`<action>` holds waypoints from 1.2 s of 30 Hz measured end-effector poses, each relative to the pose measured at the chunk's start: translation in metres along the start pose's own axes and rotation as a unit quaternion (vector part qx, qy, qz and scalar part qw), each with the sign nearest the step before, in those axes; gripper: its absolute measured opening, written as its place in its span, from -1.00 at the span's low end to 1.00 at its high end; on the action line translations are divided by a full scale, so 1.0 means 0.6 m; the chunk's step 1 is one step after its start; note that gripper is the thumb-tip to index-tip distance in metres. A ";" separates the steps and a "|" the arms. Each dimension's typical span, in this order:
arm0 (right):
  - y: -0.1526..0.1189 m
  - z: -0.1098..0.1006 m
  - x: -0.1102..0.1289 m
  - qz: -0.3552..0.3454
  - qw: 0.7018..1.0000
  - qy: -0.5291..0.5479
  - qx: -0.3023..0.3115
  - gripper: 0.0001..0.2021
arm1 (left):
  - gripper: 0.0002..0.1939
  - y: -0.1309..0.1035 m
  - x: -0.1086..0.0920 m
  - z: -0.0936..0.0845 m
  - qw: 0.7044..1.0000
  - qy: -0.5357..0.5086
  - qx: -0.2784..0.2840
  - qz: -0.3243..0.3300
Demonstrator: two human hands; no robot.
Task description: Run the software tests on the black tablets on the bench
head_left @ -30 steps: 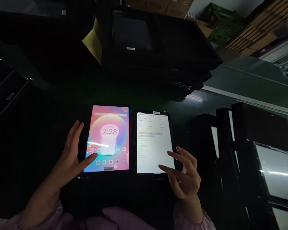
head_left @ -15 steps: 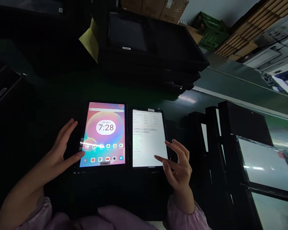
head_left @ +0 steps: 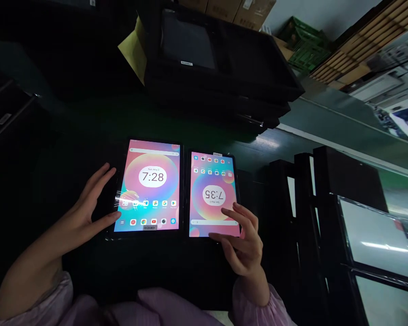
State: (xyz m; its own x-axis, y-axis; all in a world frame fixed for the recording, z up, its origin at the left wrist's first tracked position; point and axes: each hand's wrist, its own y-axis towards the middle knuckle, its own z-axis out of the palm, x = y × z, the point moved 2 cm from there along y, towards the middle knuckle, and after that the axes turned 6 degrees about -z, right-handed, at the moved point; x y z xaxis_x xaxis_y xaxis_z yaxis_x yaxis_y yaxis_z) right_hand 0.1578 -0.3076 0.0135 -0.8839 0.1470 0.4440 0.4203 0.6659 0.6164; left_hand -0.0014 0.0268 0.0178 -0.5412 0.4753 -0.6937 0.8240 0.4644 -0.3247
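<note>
Two lit tablets lie side by side on the dark table. The left tablet shows an upright home screen with 7:28 on its clock. On the right tablet the home screen is upside down, its clock reading 7:35. My left hand rests at the left tablet's left edge, fingers apart, thumb on the lower left corner. Over the lower right of the right tablet, my right hand has its fingers spread, the index fingertip at the bottom edge of the screen. Neither hand grips anything.
A stack of black trays stands behind the tablets, a dark tablet in the top one. Yellow paper sticks up beside it. More black trays with pale-faced tablets are at the right. A green crate is farther back.
The right tablet's screen has switched from a white page of text and checkboxes to the upside-down home screen. My right hand has moved slightly left and down. My left hand stays at the left tablet.
</note>
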 end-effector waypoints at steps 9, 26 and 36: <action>0.012 0.028 0.016 0.034 0.995 -0.095 0.020 -0.74 | -0.19 0.003 0.006 0.005 1.000 -0.002 -0.005 -0.005; 0.080 0.017 -0.196 0.131 0.975 -0.177 0.027 -0.58 | -0.35 0.010 -0.008 -0.004 0.996 -0.050 -0.068 -0.017; 0.075 0.007 -0.170 0.132 0.979 -0.134 -0.081 -0.60 | -0.10 0.003 -0.003 -0.001 1.000 -0.027 0.013 0.009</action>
State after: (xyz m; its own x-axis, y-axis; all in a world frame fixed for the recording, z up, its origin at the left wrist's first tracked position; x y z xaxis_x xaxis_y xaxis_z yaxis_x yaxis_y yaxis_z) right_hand 0.2660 -0.2895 -0.0071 -0.7533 0.4995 0.4278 0.6487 0.4573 0.6083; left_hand 0.0012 0.0272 0.0187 -0.5169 0.4425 -0.7328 0.8380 0.4362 -0.3277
